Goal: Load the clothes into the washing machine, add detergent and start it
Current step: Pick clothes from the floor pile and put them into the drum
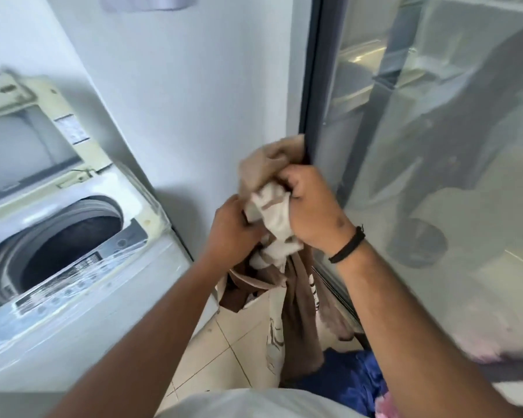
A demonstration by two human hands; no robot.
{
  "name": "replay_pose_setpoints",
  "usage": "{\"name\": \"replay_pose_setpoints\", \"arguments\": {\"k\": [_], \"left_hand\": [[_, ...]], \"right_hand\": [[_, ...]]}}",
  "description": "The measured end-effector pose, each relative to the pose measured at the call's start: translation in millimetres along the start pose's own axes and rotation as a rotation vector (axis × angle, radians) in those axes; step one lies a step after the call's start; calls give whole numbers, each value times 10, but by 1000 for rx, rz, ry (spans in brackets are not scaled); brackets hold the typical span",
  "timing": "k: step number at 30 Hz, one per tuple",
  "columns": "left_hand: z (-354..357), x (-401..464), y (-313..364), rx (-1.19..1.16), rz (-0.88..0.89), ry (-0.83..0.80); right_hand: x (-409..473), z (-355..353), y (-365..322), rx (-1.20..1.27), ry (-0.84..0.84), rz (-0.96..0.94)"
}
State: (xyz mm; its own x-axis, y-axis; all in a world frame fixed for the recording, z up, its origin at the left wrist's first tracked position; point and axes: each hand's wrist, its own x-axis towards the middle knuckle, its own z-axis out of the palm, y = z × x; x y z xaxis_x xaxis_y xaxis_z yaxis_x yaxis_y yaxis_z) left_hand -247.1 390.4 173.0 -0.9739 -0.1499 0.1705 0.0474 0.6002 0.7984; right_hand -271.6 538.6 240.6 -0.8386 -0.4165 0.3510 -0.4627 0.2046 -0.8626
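So you're early in the loading step: both hands are bunched on a bundle of clothes (272, 212), beige and white pieces on top with brown fabric hanging down from it toward the floor. Your left hand (230, 233) grips the left side of the bundle, fingers curled into the cloth; your right hand (311, 206), black band at the wrist, grips the top right of it, fist closed on the fabric. Bundle is held in the air, right of the washing machine (73, 267) and just beside the dark frame of the glass door (435, 176), not over the drum yet. Machine lid (27, 131) is up, drum (67, 251) opening is dark, can't tell if anything's in it already. More laundry remains: blue cloth (351, 384) down on the floor by the bottom edge, plus a pink bit at the corner. No detergent visible anywhere. The control panel (82, 267) along the front edge of the machine is covered in plastic film and no hand is on it. Judging from this: carry the bundle over and drop it, fetch the rest, then detergent, shut the lid, start, all of that is left.
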Motion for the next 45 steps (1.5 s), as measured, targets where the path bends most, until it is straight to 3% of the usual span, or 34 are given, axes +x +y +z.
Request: {"name": "replay_pose_setpoints", "arguments": {"k": [2,3,7,9,18,20,26,31,35,38,40,43,45], "left_hand": [[-112,28,5,-35,-63,166],[-181,41,17,-44,-76,232],[-464,125,58,-84,-83,465],[-586,204,72,-124,-85,544],[-1384,443,51,-183,127,680],[-1668,507,-77,-175,142,702],[-2791,496,-729,-151,8,477],[-3584,408,-1405,-344,-22,677],[-3936,361,-1795,-370,-26,793],[-3946,351,-2050,-248,-44,720],[-3875,355,-2252,-164,-62,628],[-3694,363,-2597,-71,-48,430],[-3488,267,-2853,-65,-162,405]], "right_hand": [[55,80,16,102,-209,-57],[80,128,-15,208,-218,-74],[-5,401,187,473,201,-4],[-111,634,514,431,268,103],[-193,1443,1770,-151,-381,499],[-8,1510,1748,-365,-422,518],[839,1756,1423,-493,-49,487],[1696,2119,677,-326,224,272],[2168,2655,-73,-119,236,44],[2415,3222,-481,89,154,-74],[2517,3630,-600,143,9,-103],[2488,4074,-591,113,-431,-49],[2385,4198,-405,68,-708,55]]}}
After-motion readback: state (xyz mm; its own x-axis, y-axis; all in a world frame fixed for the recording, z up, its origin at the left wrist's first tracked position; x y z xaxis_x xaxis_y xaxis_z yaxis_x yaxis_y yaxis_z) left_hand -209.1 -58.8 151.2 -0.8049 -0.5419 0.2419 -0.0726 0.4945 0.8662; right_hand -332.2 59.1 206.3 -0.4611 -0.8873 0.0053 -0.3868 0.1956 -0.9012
